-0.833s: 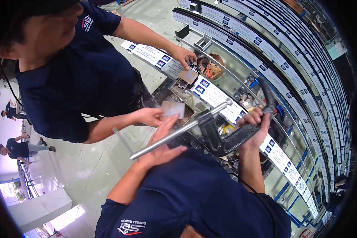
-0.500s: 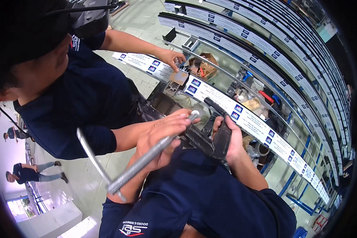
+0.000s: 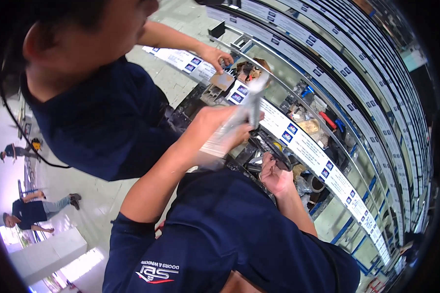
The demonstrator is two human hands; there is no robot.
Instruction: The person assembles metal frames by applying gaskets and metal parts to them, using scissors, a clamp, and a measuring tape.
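Note:
My left hand [image 3: 219,128] is closed around a long silver metal bar [image 3: 247,105], which is blurred and points up toward the shelf. My right hand [image 3: 275,177] grips a black metal part [image 3: 270,148] at the shelf's front edge, just below and right of the bar. A co-worker in a navy shirt [image 3: 98,122] stands close on my left. The co-worker's hand [image 3: 214,54] reaches onto the same shelf, above a small brown flat piece [image 3: 223,80].
Long curved shelves [image 3: 327,97] with white and blue label strips [image 3: 305,146] run across the right side, holding bins of mixed hardware. Pale floor [image 3: 83,195] lies to the left, where other people [image 3: 34,210] are further off beside a white block [image 3: 49,254].
The silver bar has swung from pointing down-left to pointing up at the shelf, my left hand rising with it. My right hand has dropped lower on the black part.

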